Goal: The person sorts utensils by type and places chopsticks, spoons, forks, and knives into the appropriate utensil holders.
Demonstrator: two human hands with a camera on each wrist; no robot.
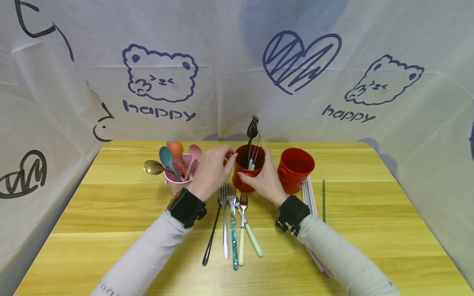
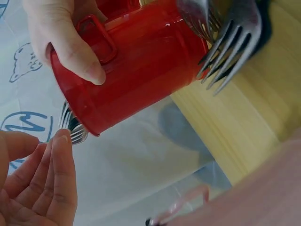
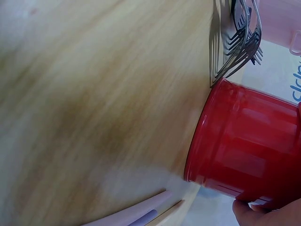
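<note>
Near the back of the table my right hand [image 1: 263,177] grips a red metal cup [image 1: 244,183], thumb across its front near the rim. A dark fork [image 1: 252,129] and other thin cutlery stand in this cup with their heads up. My left hand [image 1: 214,167] is beside the cup's left rim, fingers loosely bent with nothing held between them. In the left wrist view, fork tines [image 2: 77,132] show just past the left fingertips [image 2: 61,136]. In front of the cup lie several forks [image 1: 233,222] with black, silver, teal and cream handles, tines toward the cup.
To the left, a pink cup [image 1: 174,186] holds several spoons [image 1: 175,150], partly behind the left hand. A second red cup [image 1: 297,162] stands on the right. Chopsticks [image 1: 310,197] and a green stick [image 1: 324,201] lie near the right forearm. A white drawn-on cloth [image 1: 229,82] hangs behind the table.
</note>
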